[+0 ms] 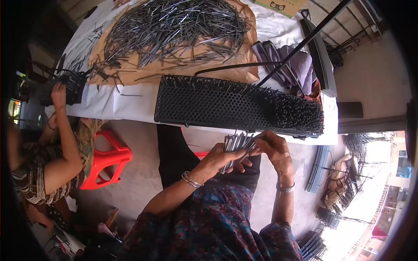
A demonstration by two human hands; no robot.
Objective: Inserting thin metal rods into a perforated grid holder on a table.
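Note:
My left hand (217,157) is wrapped round a bundle of thin grey-black strips (235,142), held above my lap with their ends sticking up. Beside it, the fingers of my right hand (276,151) pinch together at the bundle's right side; what lies between the fingertips is too small to make out. Just beyond both hands, a long black perforated rack (209,102) rests tilted at the table's near edge. Many of its holes on the right are filled with upright strips (296,115), while the left and middle show open holes.
A big heap of loose strips (174,32) covers brown paper (250,67) on the white-covered table. A black rod (305,41) slants up from the rack. Purple-grey cloth (300,65) lies behind it. At left, a co-worker's hand (58,93) touches another rack, near a red stool (106,161).

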